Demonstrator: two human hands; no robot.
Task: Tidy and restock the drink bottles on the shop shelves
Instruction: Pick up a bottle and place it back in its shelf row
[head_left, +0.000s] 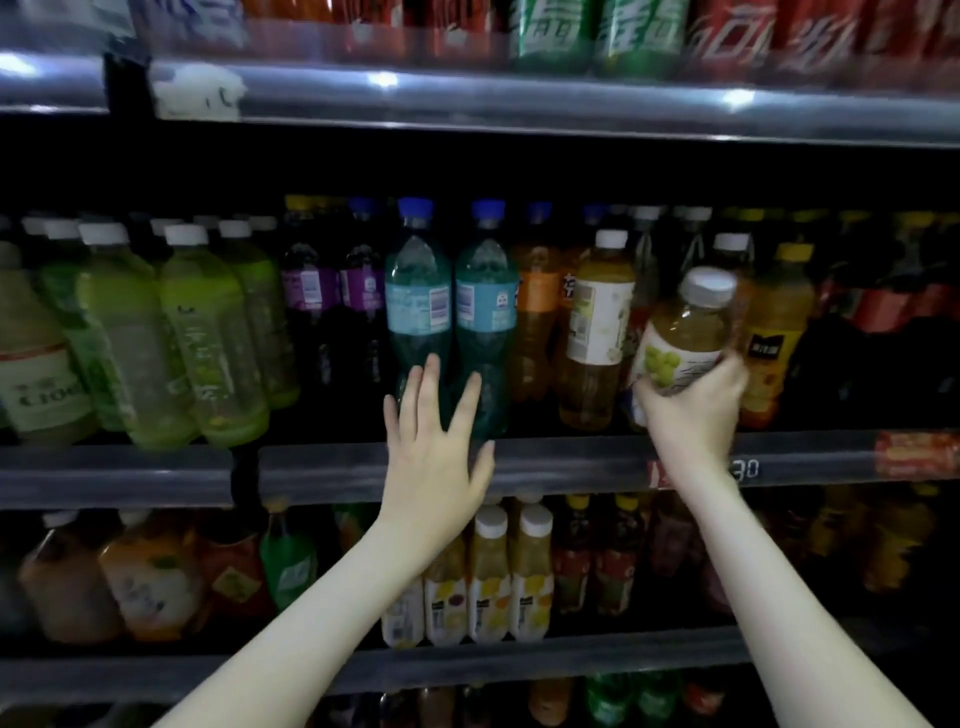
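Note:
My right hand (691, 410) grips the base of a white-capped grape juice bottle (685, 332), tilted left at the middle shelf's front, just right of an upright yellow tea bottle (597, 332). My left hand (436, 447) is spread with straight fingers against the lower part of two teal bottles with blue caps (452, 312) standing side by side. Behind the tilted bottle stand more white-capped bottles, partly hidden.
The middle shelf rail (571, 462) runs across with a red price tag (914, 454) at right. Green bottles (208, 332) lean at left; purple and orange bottles stand nearby. The shelf below holds juice bottles (509, 577); cola and green soda sit above.

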